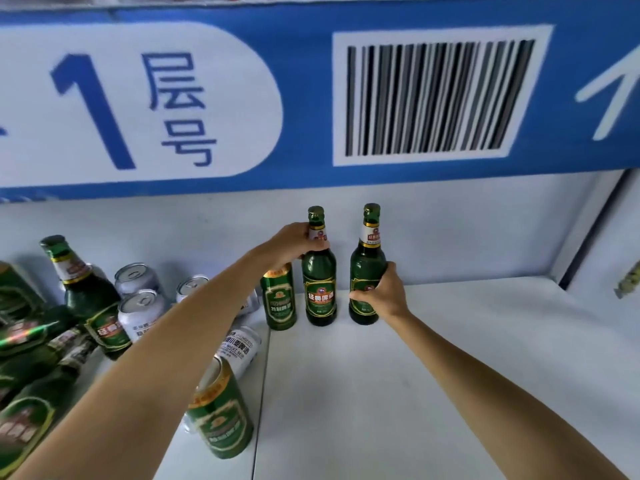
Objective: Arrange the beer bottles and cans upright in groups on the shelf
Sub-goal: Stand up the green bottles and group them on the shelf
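Your left hand (298, 242) grips the neck of one green bottle (320, 285), right hand (384, 292) wraps the 2nd bottle (367, 271) — both upright, side by side, prob. starting a bottle group on the shelf (450, 341).

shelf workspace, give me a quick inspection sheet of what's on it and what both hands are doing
surface: white shelf, bare on the right side
job's things: two green bottles upright at the back, left bottle and right bottle; tall green can upright beside them
clutter: green bottles lying jumbled at far left; silver cans and a green can nearby
grips: left hand holds left bottle's neck; right hand holds right bottle's body
cables: nothing seen
surroundings: blue sign with barcode above
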Demonstrator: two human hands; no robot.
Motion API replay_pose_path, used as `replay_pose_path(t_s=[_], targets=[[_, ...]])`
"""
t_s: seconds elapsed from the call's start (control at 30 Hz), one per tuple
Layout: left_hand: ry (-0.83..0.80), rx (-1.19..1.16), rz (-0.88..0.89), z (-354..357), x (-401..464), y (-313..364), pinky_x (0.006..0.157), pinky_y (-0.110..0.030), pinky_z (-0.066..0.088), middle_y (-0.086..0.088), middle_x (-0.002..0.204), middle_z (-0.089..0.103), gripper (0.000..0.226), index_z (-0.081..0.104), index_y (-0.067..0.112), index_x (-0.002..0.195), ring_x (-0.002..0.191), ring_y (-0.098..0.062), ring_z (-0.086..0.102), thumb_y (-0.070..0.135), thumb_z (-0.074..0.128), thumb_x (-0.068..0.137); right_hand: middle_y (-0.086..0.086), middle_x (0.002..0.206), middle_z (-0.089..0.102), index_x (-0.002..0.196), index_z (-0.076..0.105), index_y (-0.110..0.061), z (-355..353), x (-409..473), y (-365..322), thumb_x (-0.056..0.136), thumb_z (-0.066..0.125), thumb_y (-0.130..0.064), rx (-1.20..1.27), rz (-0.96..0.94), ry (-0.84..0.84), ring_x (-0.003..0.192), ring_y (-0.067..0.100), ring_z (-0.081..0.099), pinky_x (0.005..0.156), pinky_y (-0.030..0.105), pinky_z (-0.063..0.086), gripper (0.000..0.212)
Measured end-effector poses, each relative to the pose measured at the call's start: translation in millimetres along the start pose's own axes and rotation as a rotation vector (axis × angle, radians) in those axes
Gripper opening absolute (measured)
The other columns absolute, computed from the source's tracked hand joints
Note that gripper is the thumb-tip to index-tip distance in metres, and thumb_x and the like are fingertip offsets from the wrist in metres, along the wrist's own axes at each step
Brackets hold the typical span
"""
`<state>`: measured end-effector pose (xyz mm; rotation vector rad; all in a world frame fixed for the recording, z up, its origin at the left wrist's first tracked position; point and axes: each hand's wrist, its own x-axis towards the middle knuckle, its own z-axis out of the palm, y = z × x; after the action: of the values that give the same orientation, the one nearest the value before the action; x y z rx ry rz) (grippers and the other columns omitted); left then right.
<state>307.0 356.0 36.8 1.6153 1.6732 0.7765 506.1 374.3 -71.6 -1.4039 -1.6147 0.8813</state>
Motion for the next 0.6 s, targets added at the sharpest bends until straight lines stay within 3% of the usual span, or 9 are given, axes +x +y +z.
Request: replay_pose_path(t_s=[0.6], targets=[[-0.039,0.140,0.004,-8.1,2.3,-1.9,0.102,-0.047,0.046,-0.008,0.113,0.067,0.027,0.058,0.016,0.110,0.107,-0.027,0.062,0.028,0.066,0.088,0.009,0.121,0.056,0.125,0.038,-0.010,11.0,0.8,-9.0,0.056,0.090,-0.018,-0.065,0.002,-0.030,0.108,0.028,0.059,0.090,0.043,0.054,0.087]])
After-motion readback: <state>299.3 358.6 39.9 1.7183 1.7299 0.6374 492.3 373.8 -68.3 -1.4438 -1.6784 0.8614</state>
